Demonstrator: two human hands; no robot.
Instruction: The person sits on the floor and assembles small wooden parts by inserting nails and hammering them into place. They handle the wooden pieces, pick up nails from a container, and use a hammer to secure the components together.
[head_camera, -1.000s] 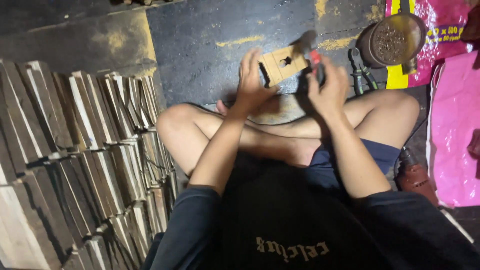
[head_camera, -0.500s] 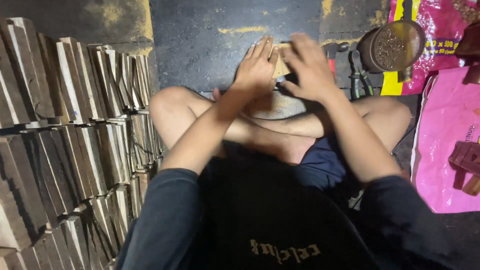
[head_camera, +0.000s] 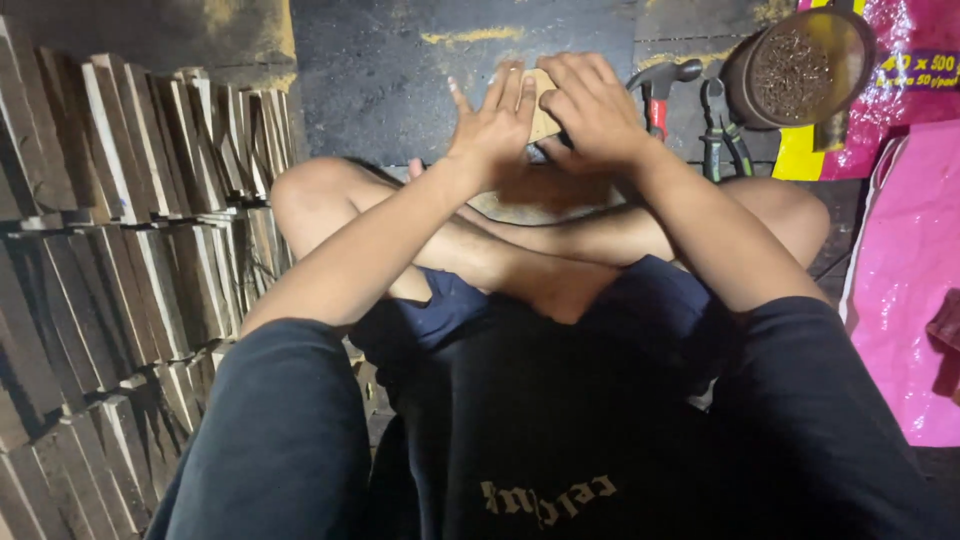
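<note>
Wooden piece (head_camera: 543, 112), small and pale, sits pinched between both hands above the crossed legs, over the dark floor (head_camera: 400, 80); left hand (head_camera: 492, 128) presses flat-fingered against it, right hand (head_camera: 592, 108) curls closed over its top (most of it hidden); risk judged: slipping onto the floor, or fingers nipped; hammer (head_camera: 660, 88) and pliers (head_camera: 722, 130) lie just beside.
</note>
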